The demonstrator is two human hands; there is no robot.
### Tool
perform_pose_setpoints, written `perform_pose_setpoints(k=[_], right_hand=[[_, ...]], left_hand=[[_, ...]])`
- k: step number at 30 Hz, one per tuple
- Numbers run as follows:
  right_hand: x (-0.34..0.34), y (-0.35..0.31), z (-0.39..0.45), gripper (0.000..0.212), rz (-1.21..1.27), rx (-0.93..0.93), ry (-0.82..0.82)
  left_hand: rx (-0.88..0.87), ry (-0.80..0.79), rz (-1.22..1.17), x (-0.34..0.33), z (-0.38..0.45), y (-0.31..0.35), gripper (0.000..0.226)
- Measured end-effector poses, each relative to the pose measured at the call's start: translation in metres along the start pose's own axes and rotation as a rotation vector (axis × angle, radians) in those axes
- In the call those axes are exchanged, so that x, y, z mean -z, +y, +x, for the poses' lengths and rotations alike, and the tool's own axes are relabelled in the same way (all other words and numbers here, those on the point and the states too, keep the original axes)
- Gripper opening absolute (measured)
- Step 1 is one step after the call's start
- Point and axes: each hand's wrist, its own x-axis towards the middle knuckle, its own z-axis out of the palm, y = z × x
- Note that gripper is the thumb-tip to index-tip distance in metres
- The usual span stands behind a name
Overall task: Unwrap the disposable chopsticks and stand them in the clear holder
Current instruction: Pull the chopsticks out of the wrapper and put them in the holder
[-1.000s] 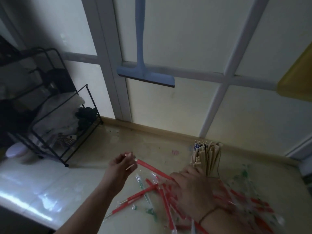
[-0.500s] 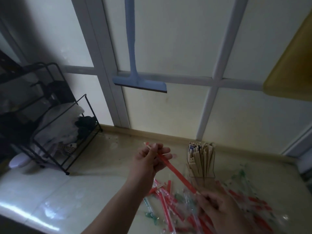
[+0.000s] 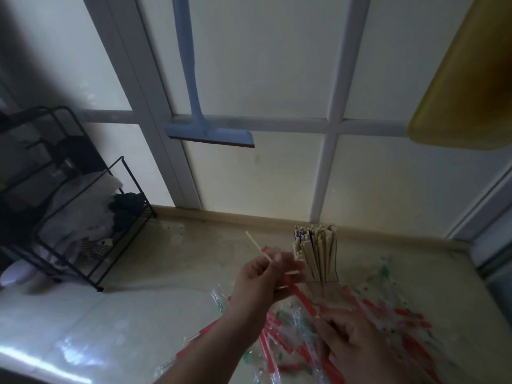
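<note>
Done: clear holder (image 3: 318, 268) packed with bare chopsticks
Left: wrapped pile (image 3: 299, 342) on counter
Hands: left hand (image 3: 260, 278) and right hand (image 3: 349, 339) pinch a half-sleeved pair (image 3: 297, 292)

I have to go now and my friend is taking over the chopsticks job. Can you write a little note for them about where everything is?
Left hand pinches a thin bare stick poking out of the red wrapper.
Right hand grips the wrapper's lower end.
Clear holder, just behind the hands, already stands full of unwrapped chopsticks.
Wrapped pairs and wrappers lie piled on the counter.
Left: finish this pair, stand it in, then continue through the pile.
</note>
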Motion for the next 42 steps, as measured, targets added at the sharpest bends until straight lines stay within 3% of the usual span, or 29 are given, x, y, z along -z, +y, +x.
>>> perform_pose_setpoints(k=[8, 11, 15, 18, 20, 22, 25, 28, 30, 32, 37, 42], right_hand=[[0.007, 0.027, -0.009, 0.031, -0.014, 0.002, -0.007], [0.017, 0.043, -0.017, 0.028, -0.015, -0.081, 0.002], [0.045, 0.094, -0.032, 0.042, -0.229, -0.187, 0.064], [0.058, 0.14, -0.041, 0.032, -0.55, -0.118, 0.046], [0.061, 0.162, -0.038, 0.037, -0.796, 0.01, 0.083], [0.068, 0.155, -0.033, 0.024, -0.979, -0.075, -0.008], [0.075, 0.091, -0.022, 0.031, -0.787, -0.099, 0.186], [0.076, 0.02, -0.004, 0.022, -0.33, 0.115, 0.362], [0.067, -0.013, 0.012, 0.032, -0.153, 0.206, 0.268], [0.058, -0.028, 0.029, 0.044, -0.242, 0.289, 0.177], [0.049, -0.033, 0.072, 0.014, -0.275, 0.422, 0.269], [0.053, -0.013, 0.099, 0.018, -0.305, 0.424, 0.31]], left_hand=[[-0.057, 0.217, -0.07, 0.023, 0.017, 0.014, 0.035], [-0.087, 0.316, -0.168, 0.034, 0.03, 0.023, 0.032], [-0.144, 0.443, -0.329, 0.049, 0.046, 0.035, 0.028], [-0.19, 0.461, -0.364, 0.05, 0.051, 0.034, 0.029], [-0.208, 0.444, -0.382, 0.045, 0.053, 0.032, 0.029], [-0.216, 0.418, -0.399, 0.035, 0.053, 0.03, 0.029], [-0.215, 0.372, -0.436, 0.019, 0.051, 0.03, 0.029], [-0.204, 0.32, -0.438, -0.004, 0.045, 0.029, 0.027], [-0.224, 0.274, -0.394, -0.025, 0.038, 0.025, 0.024], [-0.294, 0.239, -0.304, -0.046, 0.031, 0.021, 0.022], [-0.445, 0.195, -0.171, -0.084, 0.032, 0.015, 0.016], [-0.613, 0.104, 0.107, -0.077, 0.052, 0.014, 0.025]])
